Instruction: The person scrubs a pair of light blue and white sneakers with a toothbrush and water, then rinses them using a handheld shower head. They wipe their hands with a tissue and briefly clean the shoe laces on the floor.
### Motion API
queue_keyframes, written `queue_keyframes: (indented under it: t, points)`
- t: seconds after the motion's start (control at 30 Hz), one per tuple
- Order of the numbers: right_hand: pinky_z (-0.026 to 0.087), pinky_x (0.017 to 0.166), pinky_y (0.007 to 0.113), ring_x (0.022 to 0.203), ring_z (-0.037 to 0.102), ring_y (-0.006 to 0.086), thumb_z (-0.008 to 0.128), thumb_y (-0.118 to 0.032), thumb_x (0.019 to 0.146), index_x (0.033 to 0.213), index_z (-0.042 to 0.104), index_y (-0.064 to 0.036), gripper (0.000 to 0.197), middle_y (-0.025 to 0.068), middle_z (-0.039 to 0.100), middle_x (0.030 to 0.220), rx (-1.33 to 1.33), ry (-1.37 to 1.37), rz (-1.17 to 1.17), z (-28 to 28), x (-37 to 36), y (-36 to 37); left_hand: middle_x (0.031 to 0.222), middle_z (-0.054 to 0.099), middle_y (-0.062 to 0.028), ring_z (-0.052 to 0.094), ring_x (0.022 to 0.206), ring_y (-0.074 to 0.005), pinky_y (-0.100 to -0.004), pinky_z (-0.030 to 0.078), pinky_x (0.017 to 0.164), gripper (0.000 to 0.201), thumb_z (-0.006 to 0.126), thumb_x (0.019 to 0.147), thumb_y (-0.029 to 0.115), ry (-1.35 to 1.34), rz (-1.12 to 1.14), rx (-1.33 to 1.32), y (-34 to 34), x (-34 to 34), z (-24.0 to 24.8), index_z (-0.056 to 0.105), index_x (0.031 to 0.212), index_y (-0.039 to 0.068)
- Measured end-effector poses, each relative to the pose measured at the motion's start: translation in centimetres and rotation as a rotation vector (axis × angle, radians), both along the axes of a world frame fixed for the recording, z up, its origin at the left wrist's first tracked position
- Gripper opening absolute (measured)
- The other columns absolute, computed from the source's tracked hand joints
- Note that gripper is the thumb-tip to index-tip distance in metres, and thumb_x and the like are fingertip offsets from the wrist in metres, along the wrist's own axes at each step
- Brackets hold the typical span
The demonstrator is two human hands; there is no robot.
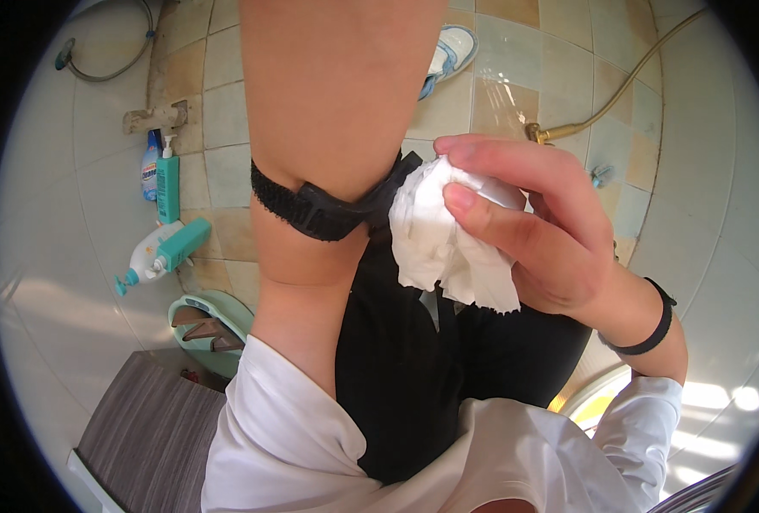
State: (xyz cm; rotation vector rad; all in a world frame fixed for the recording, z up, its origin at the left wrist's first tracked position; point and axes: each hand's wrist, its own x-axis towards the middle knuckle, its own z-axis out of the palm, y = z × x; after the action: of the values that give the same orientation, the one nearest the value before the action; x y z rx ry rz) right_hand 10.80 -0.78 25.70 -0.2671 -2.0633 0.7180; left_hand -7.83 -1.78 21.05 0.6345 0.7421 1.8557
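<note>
One crumpled white tissue [448,239] was in view, held in the one visible hand, the right hand [542,231]. Two black wrist straps showed: one on the left forearm [328,209], one on the right wrist [653,329]. Three bottles stood or lay by the tiled wall: a blue bottle [149,167], a teal pump bottle [168,184] and a white bottle with a teal cap [161,252]. One slipper [448,51], one brass hose [619,94] and one grey mat [148,427] were there.

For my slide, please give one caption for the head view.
Right hand grips crumpled white tissue beside raised left forearm.
</note>
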Motion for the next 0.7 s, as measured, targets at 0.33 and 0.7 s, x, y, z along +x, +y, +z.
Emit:
queue_keyframes:
  t: [0.33, 0.7]
  points:
    - [0.056, 0.085, 0.045, 0.103, 0.064, 0.0394, 0.071, 0.011, 0.077, 0.102, 0.064, 0.0044, 0.027, 0.0205, 0.058, 0.114, -0.076, -0.174, 0.063, 2.2, 2.4, 0.2, 0.095, 0.060, -0.0071, 0.055, 0.086, -0.0180, -0.0316, 0.043, 0.079, 0.034, 0.051, 0.095, 0.032, -0.048, 0.035, 0.058, -0.5, -0.6, 0.1, 0.056, 0.104, -0.001]
    - [0.046, 0.099, 0.037, 0.111, 0.062, 0.0231, 0.067, -0.002, 0.086, 0.124, 0.058, 0.0027, 0.039, 0.0121, 0.063, 0.120, -1.313, 0.272, -0.233, 3.5, 5.6, 0.9, 0.096, 0.059, -0.0076, 0.054, 0.087, -0.0187, -0.0328, 0.042, 0.080, 0.037, 0.049, 0.095, 0.035, -0.145, -0.014, 0.247, -0.3, -2.1, 1.8, 0.056, 0.105, -0.001]
